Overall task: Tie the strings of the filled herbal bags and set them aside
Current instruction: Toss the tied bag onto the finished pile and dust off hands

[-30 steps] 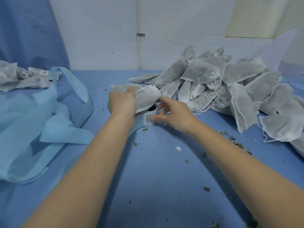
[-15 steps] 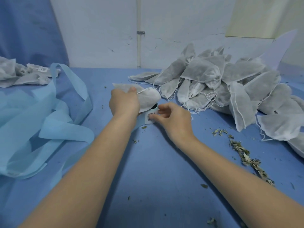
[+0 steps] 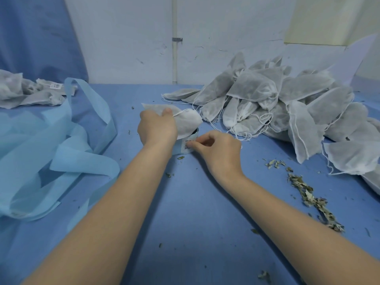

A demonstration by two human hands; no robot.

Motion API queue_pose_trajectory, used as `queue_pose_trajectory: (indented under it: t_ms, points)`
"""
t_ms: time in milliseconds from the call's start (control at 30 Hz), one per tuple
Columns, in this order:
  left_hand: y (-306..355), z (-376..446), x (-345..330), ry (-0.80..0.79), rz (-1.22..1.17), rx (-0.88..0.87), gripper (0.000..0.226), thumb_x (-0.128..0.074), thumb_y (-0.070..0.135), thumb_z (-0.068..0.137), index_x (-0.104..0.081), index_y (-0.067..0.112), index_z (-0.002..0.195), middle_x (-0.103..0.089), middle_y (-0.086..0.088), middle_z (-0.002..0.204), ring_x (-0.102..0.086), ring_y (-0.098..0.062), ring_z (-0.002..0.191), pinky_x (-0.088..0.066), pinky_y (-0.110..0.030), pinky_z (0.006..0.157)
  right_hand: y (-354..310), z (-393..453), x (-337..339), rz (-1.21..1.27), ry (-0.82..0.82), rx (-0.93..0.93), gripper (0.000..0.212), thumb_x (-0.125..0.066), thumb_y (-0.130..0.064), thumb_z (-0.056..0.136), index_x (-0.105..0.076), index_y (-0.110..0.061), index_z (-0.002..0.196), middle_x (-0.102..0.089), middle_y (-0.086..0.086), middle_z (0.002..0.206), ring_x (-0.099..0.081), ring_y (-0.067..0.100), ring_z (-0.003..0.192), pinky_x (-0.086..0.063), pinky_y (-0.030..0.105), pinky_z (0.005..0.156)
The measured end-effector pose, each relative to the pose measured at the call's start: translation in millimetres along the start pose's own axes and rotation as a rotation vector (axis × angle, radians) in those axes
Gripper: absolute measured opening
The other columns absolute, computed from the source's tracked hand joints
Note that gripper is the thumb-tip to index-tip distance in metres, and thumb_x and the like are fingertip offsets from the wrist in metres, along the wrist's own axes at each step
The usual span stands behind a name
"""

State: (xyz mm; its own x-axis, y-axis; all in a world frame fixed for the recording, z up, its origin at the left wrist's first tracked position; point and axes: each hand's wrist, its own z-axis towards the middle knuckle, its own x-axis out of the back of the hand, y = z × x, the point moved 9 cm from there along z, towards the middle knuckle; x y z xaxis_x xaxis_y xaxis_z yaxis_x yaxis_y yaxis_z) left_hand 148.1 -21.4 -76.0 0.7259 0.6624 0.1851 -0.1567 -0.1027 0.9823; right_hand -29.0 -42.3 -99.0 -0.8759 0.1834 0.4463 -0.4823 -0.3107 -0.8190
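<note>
Evidently your left hand (image 3: 157, 128) grips a light, limp non-woven herbal bag (image 3: 188, 122) above the label roll (image 3: 185, 146) at table centre, your right hand (image 3: 218, 150) pinches a barcode label (image 3: 186, 144) — take the bag by its gathered neck and drawstring (image 3: 181, 112).

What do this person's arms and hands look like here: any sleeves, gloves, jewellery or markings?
Both forearms are bare up to the frame edge: no sleeves show. The left hand and right hand wear no gloves, and no rings, watch, wristbands or markings are visible. Fingernails look short; whether they are polished cannot be told.
</note>
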Motion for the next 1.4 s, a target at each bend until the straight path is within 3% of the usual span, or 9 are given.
queue_pose_trajectory:
  t_ms: [267, 567, 667, 767, 900, 967, 1100, 1267, 1400]
  points:
    - [1.4, 1.4, 1.8, 0.008, 0.014, -0.021, 0.039, -0.051, 0.029, 0.095, -0.045, 0.003, 0.123, -0.054, -0.013, 0.127, -0.052, -0.030, 0.114, -0.040, -0.031, 0.085, -19.9, -9.6, -9.8, -0.137, -0.137, 0.140, 0.014, -0.081, -0.027, 0.073, -0.072, -0.016, 0.072, -0.071, 0.002, 0.079, -0.065, 0.018, 0.079, -0.049, 0.032, 0.082]
    - [10.3, -3.6, 3.5, 0.028, 0.053, -0.084, 0.037, -0.048, 0.029, 0.096, -0.044, 0.004, 0.122, -0.055, -0.013, 0.124, -0.052, -0.029, 0.112, -0.034, -0.029, 0.078, -32.7, -27.2, -6.8, -0.203, -0.519, 0.118, 0.018, -0.085, -0.038, 0.067, -0.068, -0.032, 0.068, -0.060, -0.013, 0.088, -0.056, 0.006, 0.089, -0.046, 0.027, 0.086]
    - [21.8, -8.4, 4.8, 0.024, 0.066, -0.191, 0.028, -0.049, 0.032, 0.095, -0.044, 0.010, 0.112, -0.052, -0.005, 0.101, -0.048, -0.023, 0.092, -0.030, -0.027, 0.070, -42.4, -23.6, 18.3, -0.134, -0.424, 0.155, 0.017, -0.084, -0.037, 0.067, -0.070, -0.030, 0.070, -0.059, -0.008, 0.120, -0.052, 0.000, 0.111, -0.046, 0.025, 0.093]
    - [35.6, -13.7, -3.1, -0.083, 0.032, -0.319, 0.027, -0.054, 0.033, 0.093, -0.048, 0.011, 0.108, -0.052, 0.004, 0.092, -0.049, -0.020, 0.088, -0.036, -0.029, 0.068, -55.0, -18.2, 49.6, -0.002, -0.292, 0.230, 0.016, -0.083, -0.041, 0.066, -0.069, -0.035, 0.068, -0.051, -0.017, 0.129, -0.047, -0.007, 0.118, -0.041, 0.010, 0.093]
    - [47.4, -30.2, -23.3, -0.356, -0.068, -0.368, 0.030, -0.060, 0.027, 0.091, -0.057, 0.008, 0.114, -0.065, -0.006, 0.110, -0.061, -0.023, 0.103, -0.049, -0.040, 0.092, -62.2, -10.1, 78.6, 0.030, -0.166, 0.320, 0.017, -0.079, -0.042, 0.069, -0.063, -0.038, 0.066, -0.050, -0.016, 0.133, -0.045, -0.002, 0.124, -0.040, 0.017, 0.096]
    - [49.6, -41.5, -33.3, -0.480, -0.098, -0.371, 0.026, -0.061, 0.023, 0.091, -0.058, 0.010, 0.113, -0.067, -0.004, 0.108, -0.063, -0.019, 0.101, -0.051, -0.034, 0.090, -61.8, -6.8, 85.6, 0.006, -0.149, 0.340, 0.019, -0.078, -0.039, 0.072, -0.060, -0.040, 0.065, -0.051, -0.018, 0.131, -0.045, -0.001, 0.123, -0.040, 0.017, 0.095]
    - [51.0, -62.9, -50.3, -0.668, -0.124, -0.376, 0.022, -0.060, 0.016, 0.091, -0.060, 0.012, 0.112, -0.068, 0.003, 0.100, -0.065, -0.005, 0.085, -0.051, -0.012, 0.069, -53.6, -3.6, 94.1, 0.038, -0.145, 0.319, 0.018, -0.079, -0.034, 0.073, -0.062, -0.038, 0.067, -0.061, -0.018, 0.118, -0.052, -0.003, 0.114, -0.044, 0.026, 0.096]
    - [47.7, -75.1, -60.8, -0.785, -0.099, -0.321, 0.031, -0.065, 0.023, 0.088, -0.061, 0.009, 0.115, -0.071, -0.002, 0.104, -0.068, -0.011, 0.093, -0.053, -0.020, 0.077, -48.7, -2.7, 101.0, 0.089, -0.134, 0.286, 0.018, -0.081, -0.030, 0.070, -0.064, -0.033, 0.065, -0.067, -0.020, 0.099, -0.059, -0.005, 0.101, -0.049, 0.027, 0.091]
    - [45.4, -81.3, -65.2, -0.866, -0.105, -0.289, 0.015, -0.062, 0.022, 0.089, -0.068, 0.013, 0.099, -0.073, 0.000, 0.095, -0.069, -0.011, 0.088, -0.054, -0.019, 0.074, -45.3, -2.9, 102.7, 0.099, -0.102, 0.256, 0.020, -0.083, -0.031, 0.067, -0.064, -0.031, 0.063, -0.070, -0.011, 0.085, -0.064, 0.004, 0.088, -0.054, 0.031, 0.084]
